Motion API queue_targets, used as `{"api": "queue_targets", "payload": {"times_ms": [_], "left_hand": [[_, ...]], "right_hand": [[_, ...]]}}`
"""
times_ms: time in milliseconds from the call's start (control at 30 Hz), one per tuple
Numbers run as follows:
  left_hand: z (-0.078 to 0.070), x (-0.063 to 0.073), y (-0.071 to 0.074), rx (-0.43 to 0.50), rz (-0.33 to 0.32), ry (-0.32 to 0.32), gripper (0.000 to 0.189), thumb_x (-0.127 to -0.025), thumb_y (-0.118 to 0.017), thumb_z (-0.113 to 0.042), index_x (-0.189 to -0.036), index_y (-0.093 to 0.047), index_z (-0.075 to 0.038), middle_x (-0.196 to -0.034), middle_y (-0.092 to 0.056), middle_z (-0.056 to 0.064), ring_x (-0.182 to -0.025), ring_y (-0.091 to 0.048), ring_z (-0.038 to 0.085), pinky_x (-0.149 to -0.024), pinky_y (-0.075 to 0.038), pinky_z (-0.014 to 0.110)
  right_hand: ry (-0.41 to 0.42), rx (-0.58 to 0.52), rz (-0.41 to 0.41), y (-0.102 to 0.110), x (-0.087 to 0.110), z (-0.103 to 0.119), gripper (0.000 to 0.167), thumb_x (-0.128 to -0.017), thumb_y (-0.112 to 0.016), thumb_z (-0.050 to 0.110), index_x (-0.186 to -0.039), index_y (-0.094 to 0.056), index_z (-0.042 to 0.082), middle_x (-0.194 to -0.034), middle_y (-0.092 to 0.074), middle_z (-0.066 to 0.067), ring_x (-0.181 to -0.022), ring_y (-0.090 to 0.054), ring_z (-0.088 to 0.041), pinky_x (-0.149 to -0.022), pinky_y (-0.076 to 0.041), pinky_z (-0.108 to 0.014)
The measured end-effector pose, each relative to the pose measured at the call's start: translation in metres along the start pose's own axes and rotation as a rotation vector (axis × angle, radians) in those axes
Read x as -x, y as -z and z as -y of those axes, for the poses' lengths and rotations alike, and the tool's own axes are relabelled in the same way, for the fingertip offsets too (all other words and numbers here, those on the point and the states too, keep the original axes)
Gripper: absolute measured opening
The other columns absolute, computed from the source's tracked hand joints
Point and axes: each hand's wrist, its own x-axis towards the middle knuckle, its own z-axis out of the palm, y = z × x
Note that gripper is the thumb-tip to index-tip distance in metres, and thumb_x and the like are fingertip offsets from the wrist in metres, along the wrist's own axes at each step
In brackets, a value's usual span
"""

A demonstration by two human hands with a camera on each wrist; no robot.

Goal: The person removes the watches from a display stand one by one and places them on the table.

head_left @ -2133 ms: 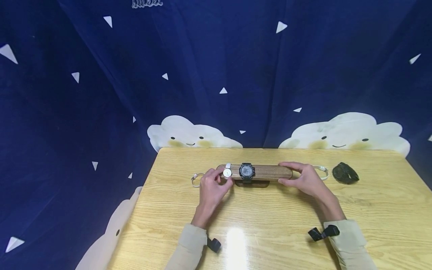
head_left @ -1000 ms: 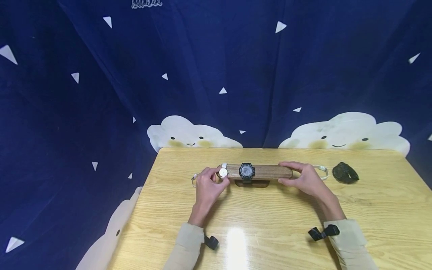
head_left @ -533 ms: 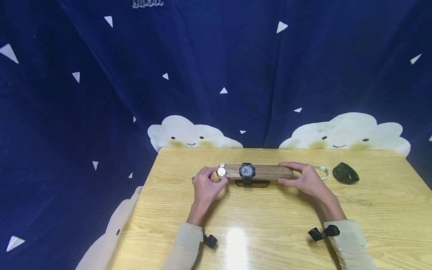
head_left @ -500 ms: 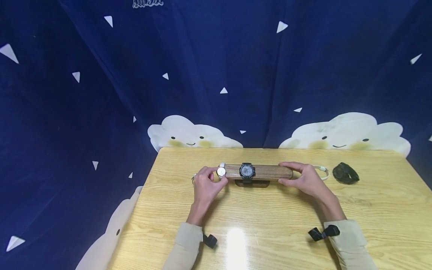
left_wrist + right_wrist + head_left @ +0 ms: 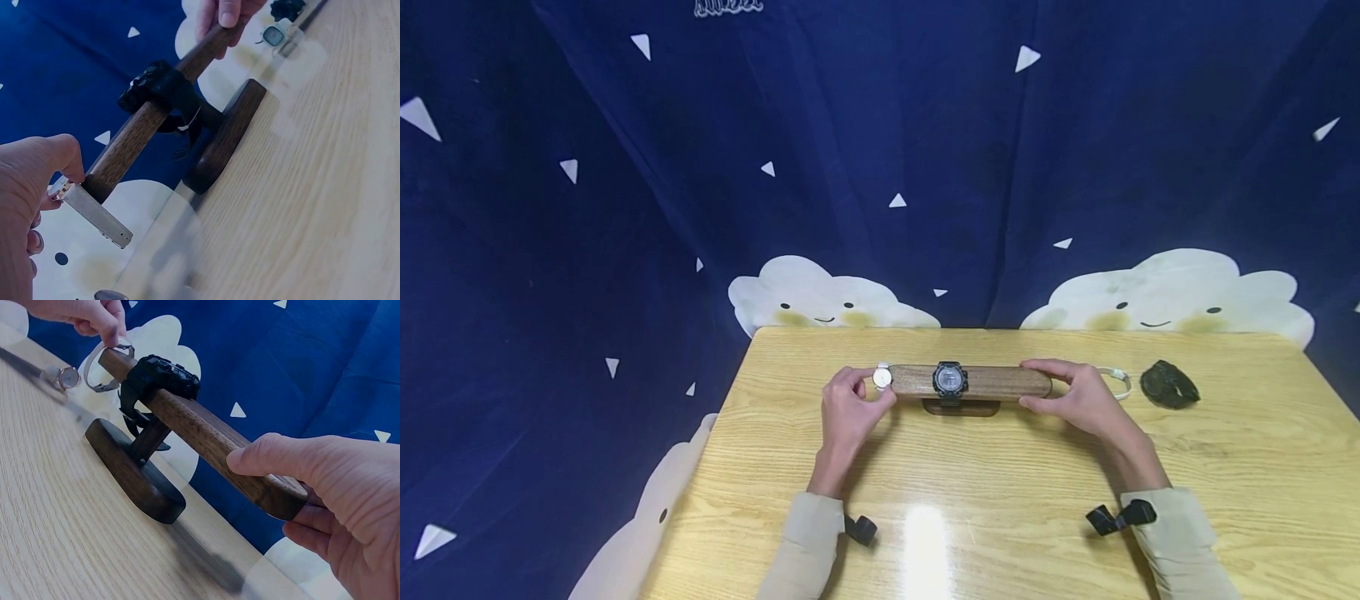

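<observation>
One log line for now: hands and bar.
left hand: pinches white watch at left end of wooden bar | right hand: grips bar's right end | black watch: on bar, between hands

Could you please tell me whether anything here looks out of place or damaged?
Nothing looks damaged or spilled. The white watch pinched by the left hand is at the very end of the wooden bar, looking slightly precarious.

Left grip (image 5: 846, 411) pinching, right grip (image 5: 1086, 403) clasping, arms (image 5: 808, 533) extended
</observation>
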Motion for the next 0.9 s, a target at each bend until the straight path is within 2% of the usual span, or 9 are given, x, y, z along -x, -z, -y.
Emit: {"api": "queue_targets", "payload": {"times_ms": [233, 533, 733, 900], "left_hand": [[0.001, -0.002, 0.004, -0.006, 0.009, 0.037, 0.031, -0.073, -0.085, -0.018, -0.100, -0.082, -0.003, -0.070, -0.063, 0.017, -0.058, -0.046, 0.010, -0.048, -0.039, 0.021], [0.003, -0.004, 0.008, -0.007, 0.011, 0.056, 0.033, -0.073, -0.086, -0.018, -0.101, -0.081, -0.003, -0.070, -0.062, 0.012, -0.057, -0.047, 0.010, -0.047, -0.040, 0.021], [0.006, -0.006, 0.010, -0.012, -0.009, 0.045, 0.033, -0.073, -0.089, -0.019, -0.100, -0.081, -0.002, -0.068, -0.061, 0.006, -0.056, -0.048, 0.009, -0.047, -0.043, 0.021], [0.008, -0.008, 0.015, -0.028, -0.037, 0.024, 0.030, -0.073, -0.085, -0.014, -0.100, -0.081, 0.000, -0.067, -0.061, 0.012, -0.056, -0.047, 0.010, -0.047, -0.041, 0.021]], "right_hand": [[-0.004, -0.013, 0.002, 0.000, 0.001, -0.001, 0.057, -0.081, -0.093, 0.030, -0.132, -0.072, 0.012, -0.135, -0.069, -0.014, -0.133, -0.057, -0.038, -0.109, -0.046, -0.060], [-0.007, -0.021, -0.005, -0.001, 0.002, -0.002, 0.057, -0.080, -0.093, 0.030, -0.131, -0.073, 0.012, -0.136, -0.069, -0.014, -0.133, -0.057, -0.037, -0.108, -0.046, -0.058], [-0.006, -0.029, -0.007, -0.001, 0.001, -0.002, 0.057, -0.080, -0.093, 0.029, -0.131, -0.073, 0.012, -0.136, -0.069, -0.015, -0.133, -0.057, -0.037, -0.109, -0.046, -0.059], [0.002, -0.019, -0.005, 0.000, 0.001, -0.002, 0.057, -0.080, -0.093, 0.029, -0.131, -0.073, 0.013, -0.136, -0.069, -0.013, -0.132, -0.058, -0.036, -0.109, -0.046, -0.056]]}}
